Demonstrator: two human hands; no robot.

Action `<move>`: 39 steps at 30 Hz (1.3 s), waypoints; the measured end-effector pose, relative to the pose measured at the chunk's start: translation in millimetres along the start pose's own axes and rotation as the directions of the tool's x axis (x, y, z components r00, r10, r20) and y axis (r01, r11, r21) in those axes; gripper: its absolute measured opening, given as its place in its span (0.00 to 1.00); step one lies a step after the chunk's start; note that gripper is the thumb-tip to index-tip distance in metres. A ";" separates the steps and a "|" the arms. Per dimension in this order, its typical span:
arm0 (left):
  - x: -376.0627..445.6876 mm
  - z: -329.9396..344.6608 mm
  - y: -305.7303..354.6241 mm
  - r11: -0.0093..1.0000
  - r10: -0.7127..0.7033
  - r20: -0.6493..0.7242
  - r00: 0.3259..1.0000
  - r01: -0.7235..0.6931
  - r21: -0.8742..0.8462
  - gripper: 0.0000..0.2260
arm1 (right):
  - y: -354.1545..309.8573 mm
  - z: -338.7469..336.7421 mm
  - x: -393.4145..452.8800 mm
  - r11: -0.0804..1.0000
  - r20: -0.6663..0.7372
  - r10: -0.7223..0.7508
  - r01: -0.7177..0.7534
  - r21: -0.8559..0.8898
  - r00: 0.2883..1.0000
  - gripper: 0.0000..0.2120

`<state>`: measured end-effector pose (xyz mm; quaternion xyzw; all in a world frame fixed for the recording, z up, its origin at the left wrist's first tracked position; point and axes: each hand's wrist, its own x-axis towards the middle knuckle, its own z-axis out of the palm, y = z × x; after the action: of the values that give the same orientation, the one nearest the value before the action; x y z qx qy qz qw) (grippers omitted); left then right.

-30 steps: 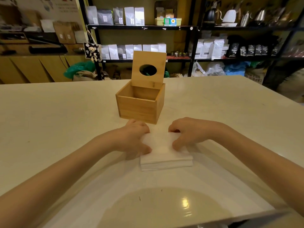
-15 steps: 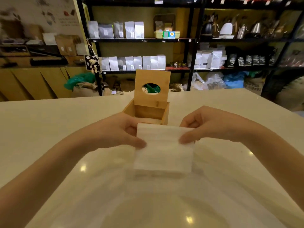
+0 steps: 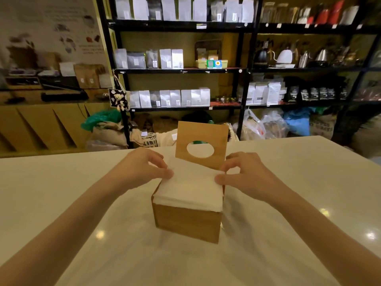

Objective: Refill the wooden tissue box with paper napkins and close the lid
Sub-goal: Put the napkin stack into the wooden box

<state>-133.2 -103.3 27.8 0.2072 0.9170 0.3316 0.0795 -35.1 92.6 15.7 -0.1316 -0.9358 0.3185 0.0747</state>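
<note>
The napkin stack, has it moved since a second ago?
Yes. The napkin stack went from the table up and away onto the wooden box.

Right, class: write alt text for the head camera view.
Two hands, left hand and right hand, hold a stack of white napkins at the top of an open wooden box on a pale table. Its lid, with an oval hole, stands upright behind.

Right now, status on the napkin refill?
Left hand and right hand pinch napkins at the box mouth. Stack not seated. Lid up, nothing blocking.
</note>
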 end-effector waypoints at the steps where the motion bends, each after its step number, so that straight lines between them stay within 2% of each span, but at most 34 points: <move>1: 4.4 2.3 -0.7 0.999 0.017 -0.009 1.000 -0.017 0.046 0.08 | -0.5 2.4 2.7 1.000 -0.003 0.016 -0.016 -0.015 1.000 0.05; 4: 15.3 8.9 -0.1 0.973 0.071 -0.004 0.997 -0.068 0.223 0.10 | -5.7 6.2 7.8 0.991 -0.002 0.033 -0.033 -0.131 0.999 0.06; 7: 21.7 16.8 3.5 0.892 0.097 0.024 0.995 -0.098 0.441 0.07 | -14.6 10.4 9.1 0.940 0.047 0.050 -0.031 -0.341 0.998 0.07; 9: 23.8 24.4 5.9 0.850 0.104 0.045 0.994 -0.112 0.514 0.05 | -19.7 13.7 10.8 0.891 0.065 0.072 -0.035 -0.454 0.995 0.03; 10: 25.1 28.2 6.9 0.835 0.102 0.054 0.993 -0.115 0.538 0.05 | -21.6 15.0 12.2 0.872 0.062 0.082 -0.042 -0.488 0.995 0.05; 12: 28.3 34.1 9.1 0.805 0.093 0.066 0.993 -0.114 0.583 0.05 | -25.4 16.9 14.7 0.846 0.060 0.118 -0.069 -0.529 0.991 0.14; 14: 32.0 37.9 10.3 0.778 0.084 0.068 0.994 -0.108 0.619 0.05 | -26.8 18.7 16.0 0.820 0.041 0.124 -0.079 -0.567 0.991 0.17; 19: 35.2 44.4 7.7 0.711 0.052 0.096 0.994 -0.105 0.696 0.07 | -30.6 24.8 18.5 0.791 0.026 0.150 -0.104 -0.603 0.988 0.15; 23: 33.8 48.1 6.1 0.701 0.036 0.094 0.995 -0.092 0.707 0.06 | -33.6 31.0 20.8 0.718 0.012 0.131 -0.087 -0.690 0.991 0.11; 26: 29.7 48.8 7.0 0.687 0.034 0.073 0.997 -0.076 0.722 0.05 | -31.8 34.9 20.5 0.678 0.014 0.110 -0.065 -0.732 0.994 0.14; 29: 24.3 45.7 8.3 0.713 0.044 0.051 0.998 -0.067 0.698 0.09 | -27.3 31.9 21.5 0.745 0.068 0.125 -0.048 -0.666 0.990 0.14; 31: 19.6 40.9 8.1 0.758 0.089 -0.023 0.996 -0.053 0.650 0.10 | -21.5 24.8 20.9 0.851 0.130 0.115 -0.030 -0.524 0.985 0.08; 33: 15.3 36.3 6.8 0.787 0.123 -0.080 0.989 -0.048 0.615 0.10 | -18.2 16.6 19.3 0.936 0.188 0.095 -0.024 -0.350 0.978 0.10; 35: 11.9 34.8 6.2 0.813 0.089 -0.051 0.995 -0.043 0.581 0.15 | -20.7 11.7 15.7 0.971 0.260 0.094 -0.031 -0.238 0.961 0.13; 39: 12.5 41.4 4.1 0.839 -0.056 0.077 0.995 0.005 0.544 0.30 | -22.2 12.1 17.0 0.979 0.364 0.158 -0.099 -0.176 0.918 0.20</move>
<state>-131.5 -71.2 -1.5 0.2213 0.9720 0.0471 0.0639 -58.4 73.7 20.8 -0.1348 -0.9438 0.2686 -0.1374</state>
